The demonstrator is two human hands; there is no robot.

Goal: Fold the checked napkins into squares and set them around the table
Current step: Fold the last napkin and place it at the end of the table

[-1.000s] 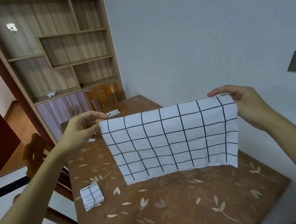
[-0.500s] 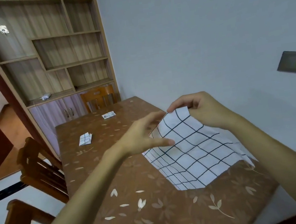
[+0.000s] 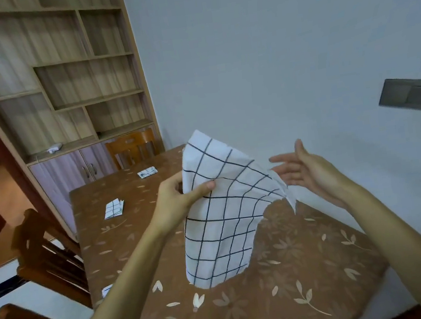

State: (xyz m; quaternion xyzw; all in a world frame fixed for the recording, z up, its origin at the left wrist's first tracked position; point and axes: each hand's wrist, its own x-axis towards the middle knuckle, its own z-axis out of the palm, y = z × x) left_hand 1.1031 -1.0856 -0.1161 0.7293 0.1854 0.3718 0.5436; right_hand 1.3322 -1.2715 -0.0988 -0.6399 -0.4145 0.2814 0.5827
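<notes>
A white napkin with black checks (image 3: pixel 221 227) hangs doubled over above the brown table (image 3: pixel 289 296). My left hand (image 3: pixel 179 198) pinches its upper left edge between thumb and fingers. To the right of the cloth, my right hand (image 3: pixel 302 171) is open with fingers spread and holds nothing. A folded checked napkin (image 3: pixel 114 209) lies on the table's left side, another (image 3: pixel 147 172) near the far end. The corner of a third folded napkin (image 3: pixel 106 290) peeks out at the left edge beside my left forearm.
The table stands against a grey wall on the right. Wooden chairs (image 3: pixel 48 261) line its left side and one chair (image 3: pixel 133 148) stands at the far end. A wooden shelf cabinet (image 3: pixel 62 98) fills the back left.
The napkin was held stretched wide by both hands, then its two top corners were brought together. Now my right hand has let go and only my left hand holds the cloth.
</notes>
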